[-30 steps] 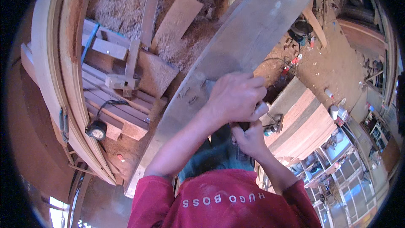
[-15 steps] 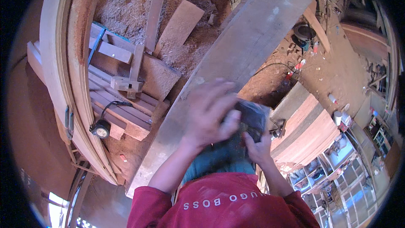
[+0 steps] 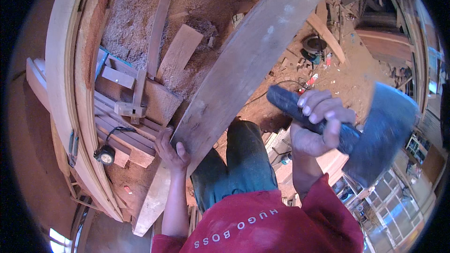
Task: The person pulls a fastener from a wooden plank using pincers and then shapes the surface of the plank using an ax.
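Observation:
A long, wide wooden plank (image 3: pixel 234 72) runs slantwise from the lower left to the top, passing my legs. My left hand (image 3: pixel 173 153) grips the plank's left edge near its lower end, the thumb on the upper face and the fingers over the side. Raised to the right of the plank, my right hand (image 3: pixel 318 124) is wrapped around the dark handle of a mallet (image 3: pixel 382 133). The mallet's big black block-shaped head is slightly blurred and points away to the right, well apart from the plank.
On the left, stacked boards and a wooden gauge-like piece (image 3: pixel 130 110) lie beside a small round lamp (image 3: pixel 105 155). Long curved boards (image 3: pixel 70 75) stand further left. Sawdust (image 3: pixel 136 23) and offcuts cover the ground. Striped timber (image 3: pixel 333 159) lies behind my right arm.
My right hand has lifted the mallet up and to the right from beside the plank. My left hand has moved left and down, from above the plank to its left edge.

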A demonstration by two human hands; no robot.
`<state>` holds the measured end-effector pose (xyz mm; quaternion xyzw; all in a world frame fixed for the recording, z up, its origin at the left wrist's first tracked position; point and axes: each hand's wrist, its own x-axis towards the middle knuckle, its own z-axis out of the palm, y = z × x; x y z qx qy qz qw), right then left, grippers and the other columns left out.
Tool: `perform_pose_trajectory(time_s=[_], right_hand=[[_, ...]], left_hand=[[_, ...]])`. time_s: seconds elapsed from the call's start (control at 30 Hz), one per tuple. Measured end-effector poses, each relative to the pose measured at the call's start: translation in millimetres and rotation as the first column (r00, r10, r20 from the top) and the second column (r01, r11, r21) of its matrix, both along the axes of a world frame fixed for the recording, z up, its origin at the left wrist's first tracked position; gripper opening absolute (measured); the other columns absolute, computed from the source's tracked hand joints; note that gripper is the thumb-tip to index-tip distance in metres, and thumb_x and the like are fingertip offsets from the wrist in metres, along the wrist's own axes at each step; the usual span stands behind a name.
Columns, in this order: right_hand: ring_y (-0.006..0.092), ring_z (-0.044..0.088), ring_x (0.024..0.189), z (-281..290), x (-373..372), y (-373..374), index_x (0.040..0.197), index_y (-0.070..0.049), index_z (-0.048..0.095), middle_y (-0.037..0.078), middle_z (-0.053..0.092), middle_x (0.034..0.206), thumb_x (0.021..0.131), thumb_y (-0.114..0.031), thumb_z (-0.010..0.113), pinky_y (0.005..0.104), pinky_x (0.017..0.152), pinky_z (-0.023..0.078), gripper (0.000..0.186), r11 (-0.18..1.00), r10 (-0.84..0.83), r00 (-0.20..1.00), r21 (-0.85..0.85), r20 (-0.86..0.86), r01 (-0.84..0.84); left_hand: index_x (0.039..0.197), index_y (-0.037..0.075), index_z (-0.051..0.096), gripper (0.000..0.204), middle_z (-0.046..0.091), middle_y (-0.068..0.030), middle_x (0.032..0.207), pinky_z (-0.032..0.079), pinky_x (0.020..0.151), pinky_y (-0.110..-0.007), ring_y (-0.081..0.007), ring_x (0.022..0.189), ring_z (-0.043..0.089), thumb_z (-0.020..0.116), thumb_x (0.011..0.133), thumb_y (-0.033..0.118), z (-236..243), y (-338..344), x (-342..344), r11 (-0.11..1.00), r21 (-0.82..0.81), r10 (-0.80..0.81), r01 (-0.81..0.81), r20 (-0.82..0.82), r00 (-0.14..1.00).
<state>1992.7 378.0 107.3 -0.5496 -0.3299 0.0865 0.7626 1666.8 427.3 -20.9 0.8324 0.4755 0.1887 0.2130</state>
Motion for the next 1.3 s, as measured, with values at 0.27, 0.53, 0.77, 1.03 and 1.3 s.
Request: perform_pose_trajectory(time_s=[0.27,0.53,0.77,1.03,1.3], right_hand=[[0.0217,0.058,0.071,-63,-31,27,0.094,-0.006,0.056,0.008,0.058,0.083,0.094,-0.013,0.056,0.0366,0.067,0.05,0.007,0.961,0.229,0.955,-0.2,0.19,-0.19],[0.0211,0.057,0.073,-49,-39,36,0.078,-0.004,0.049,0.01,0.057,0.078,0.093,-0.012,0.052,0.0384,0.077,0.05,0.018,0.956,0.263,0.965,-0.141,0.013,-0.259],[0.0172,0.056,0.074,-58,-44,13,0.086,-0.007,0.05,0.004,0.054,0.077,0.097,-0.012,0.055,0.0387,0.078,0.05,0.012,0.862,0.048,0.985,-0.491,-0.167,-0.125],[0.0107,0.049,0.051,-71,-51,-129,0.09,-0.006,0.055,0.001,0.05,0.062,0.091,-0.01,0.062,0.0277,0.049,0.042,0.008,0.698,-0.255,0.848,-0.695,-0.466,-0.172],[0.0403,0.069,0.091,-152,-102,-364,0.1,0.002,0.067,0.024,0.07,0.097,0.081,-0.034,0.066,0.0485,0.081,0.054,0.041,-0.358,-0.021,0.966,-0.9,-0.259,-0.249]], left_hand=[[0.121,0.002,0.055,0.051,0.061,-0.0197,0.115,0.041,0.094,-0.049,-0.0393,0.106,0.057,0.043,0.097,0.044,-5,-4,-5,0.999,0.011,0.039,-0.039,0.046,0.998],[0.118,0.004,0.056,0.051,0.059,-0.0203,0.114,0.04,0.094,-0.049,-0.0391,0.108,0.056,0.043,0.093,0.046,-4,-4,-6,0.997,0.006,0.081,-0.082,0.084,0.993],[0.114,0.004,0.056,0.048,0.059,-0.0189,0.111,0.039,0.091,-0.049,-0.0386,0.105,0.056,0.043,0.092,0.044,-2,-3,-7,0.996,-0.009,0.092,-0.091,0.026,0.995],[0.115,0.005,0.057,0.045,0.06,-0.0171,0.108,0.039,0.09,-0.047,-0.0367,0.103,0.057,0.043,0.091,0.041,-6,-2,-4,0.998,0.031,0.053,-0.054,0.023,0.998],[0.11,-0.001,0.056,0.046,0.057,-0.0221,0.104,0.038,0.089,-0.051,-0.042,0.101,0.053,0.041,0.093,0.039,-8,-7,-2,0.994,0.109,0.009,-0.007,-0.011,1.0]])
